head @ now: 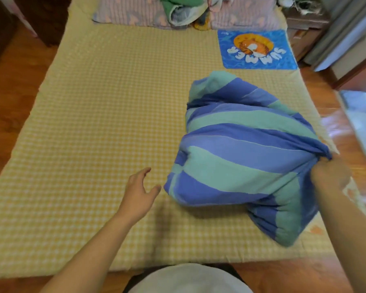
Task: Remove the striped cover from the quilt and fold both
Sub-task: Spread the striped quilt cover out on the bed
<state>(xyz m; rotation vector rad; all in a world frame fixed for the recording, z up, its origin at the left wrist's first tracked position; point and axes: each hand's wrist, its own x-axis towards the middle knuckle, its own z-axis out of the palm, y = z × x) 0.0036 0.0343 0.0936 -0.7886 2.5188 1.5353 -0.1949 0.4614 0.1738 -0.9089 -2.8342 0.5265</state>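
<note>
A bundled quilt in its blue and teal striped cover [241, 153] lies on the right half of the bed. The quilt itself is hidden inside the cover. My right hand [330, 176] grips a bunched corner of the cover at the bundle's right side and lifts it, blurred by motion. Just left of the bundle, my left hand [138, 193] hovers over the mattress with fingers spread and holds nothing.
The bed carries a yellow checked sheet [89, 123]. A blue "SUMMER" mat [256, 49] lies at the far right. Striped pillows [127, 11] and crumpled green and white cloth [178, 11] sit at the head. Wooden floor surrounds the bed, and a nightstand [304, 28] stands at the far right.
</note>
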